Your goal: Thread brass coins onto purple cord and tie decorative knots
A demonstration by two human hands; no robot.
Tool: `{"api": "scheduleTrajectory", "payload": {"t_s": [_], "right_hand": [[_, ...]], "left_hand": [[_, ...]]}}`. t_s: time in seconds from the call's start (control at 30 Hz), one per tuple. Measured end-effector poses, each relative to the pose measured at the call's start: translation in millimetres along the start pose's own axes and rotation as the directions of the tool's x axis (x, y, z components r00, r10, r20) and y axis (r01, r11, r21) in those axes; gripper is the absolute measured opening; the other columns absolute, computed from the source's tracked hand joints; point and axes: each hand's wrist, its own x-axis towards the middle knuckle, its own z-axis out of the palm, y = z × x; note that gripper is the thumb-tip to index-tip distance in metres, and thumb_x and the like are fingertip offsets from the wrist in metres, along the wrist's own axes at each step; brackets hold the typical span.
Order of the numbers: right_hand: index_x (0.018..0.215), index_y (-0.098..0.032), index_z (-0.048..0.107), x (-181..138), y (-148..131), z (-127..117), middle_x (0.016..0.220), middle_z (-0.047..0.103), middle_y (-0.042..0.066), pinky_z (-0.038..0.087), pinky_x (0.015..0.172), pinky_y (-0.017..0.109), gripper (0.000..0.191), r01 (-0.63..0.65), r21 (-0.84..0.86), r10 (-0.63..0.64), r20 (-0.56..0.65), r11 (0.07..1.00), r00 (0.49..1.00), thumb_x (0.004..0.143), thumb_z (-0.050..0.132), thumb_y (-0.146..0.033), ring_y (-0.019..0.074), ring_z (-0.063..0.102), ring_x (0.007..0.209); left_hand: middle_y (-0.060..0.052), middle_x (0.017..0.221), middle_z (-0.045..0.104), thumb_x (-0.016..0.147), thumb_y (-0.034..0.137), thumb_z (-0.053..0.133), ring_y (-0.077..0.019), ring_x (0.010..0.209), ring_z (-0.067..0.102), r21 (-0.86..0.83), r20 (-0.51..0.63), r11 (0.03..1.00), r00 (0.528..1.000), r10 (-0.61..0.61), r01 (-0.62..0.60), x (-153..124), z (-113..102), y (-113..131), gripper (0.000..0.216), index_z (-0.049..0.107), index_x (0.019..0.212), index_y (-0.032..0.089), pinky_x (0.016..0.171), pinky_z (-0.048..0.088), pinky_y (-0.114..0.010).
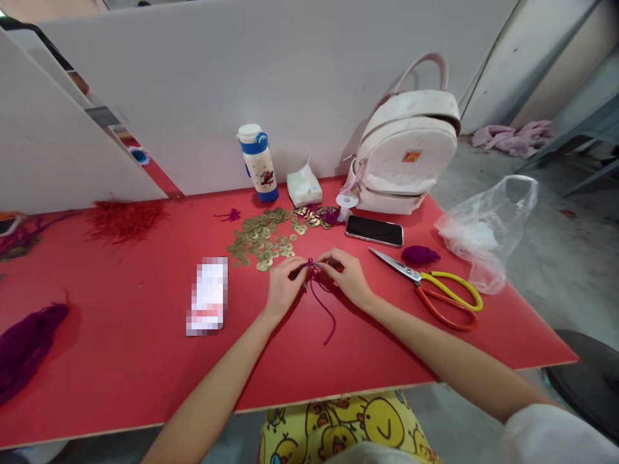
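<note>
Red tabletop [145,380] spreads beneath your work, a pale panel [193,84] behind it. Your left hand [286,285] and right hand [350,278] meet near its middle, each grip pinched on the purple cord [331,312], whose loose tail trails toward you. Keep both pinches steady, tension even and that tail untangled. Brass discs [261,237] crowd just beyond your fingers; scissors [416,277] lie beyond your right forearm, near the phone [374,231].

I'm seeing a white sleeve [556,435] at four o'clock, covering part of the right arm [449,359]. Down at six o'clock, yellow cloth [347,419] is showing fat cartoon chicks [383,422]. The left hand [284,287] and right hand [349,278] are showing bare.
</note>
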Motion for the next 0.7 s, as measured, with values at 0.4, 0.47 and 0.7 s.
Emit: {"api": "scheduleTrajectory", "payload": {"t_s": [0.4, 0.47, 0.7], "right_hand": [[0.086, -0.019, 0.07, 1.7, 0.2, -0.6, 0.075, 0.065, 0.002, 0.044, 0.056, 0.025, 0.014, -0.025, 0.048, 0.025, -0.012, 0.999, 1.0, 0.084, 0.064, -0.032, 0.0136, 0.054, 0.06], [0.084, -0.019, 0.07, 1.7, -0.7, -1.2, 0.073, 0.064, 0.002, 0.044, 0.056, 0.025, 0.015, -0.025, 0.053, 0.026, -0.002, 0.998, 1.0, 0.084, 0.064, -0.033, 0.0132, 0.054, 0.06], [0.081, -0.019, 0.065, 0.8, -1.5, -0.6, 0.073, 0.061, 0.002, 0.044, 0.058, 0.026, 0.011, -0.002, 0.017, 0.002, -0.011, 1.0, 1.0, 0.084, 0.062, -0.029, 0.0136, 0.053, 0.061]], "left_hand": [[-0.007, 0.09, 0.073, 0.089, 0.024, 0.058, -0.0183, 0.081, 0.066, 0.06, 0.092, 0.993, 0.991, 0.096, -0.101, -3.5, 0.0, 7.0, 0.017, 0.075, 0.091, 0.021, 0.075, 0.052, -0.029], [-0.007, 0.089, 0.073, 0.089, 0.024, 0.058, -0.0181, 0.08, 0.066, 0.063, 0.096, 0.993, 0.991, 0.099, -0.105, -3.7, 0.1, 7.0, 0.017, 0.075, 0.091, 0.021, 0.075, 0.052, -0.029], [-0.007, 0.09, 0.073, 0.086, 0.02, 0.059, -0.0187, 0.083, 0.067, 0.009, 0.046, 0.998, 0.997, 0.059, -0.059, -2.7, 0.3, 5.8, 0.015, 0.075, 0.087, 0.02, 0.078, 0.053, -0.03]]}}
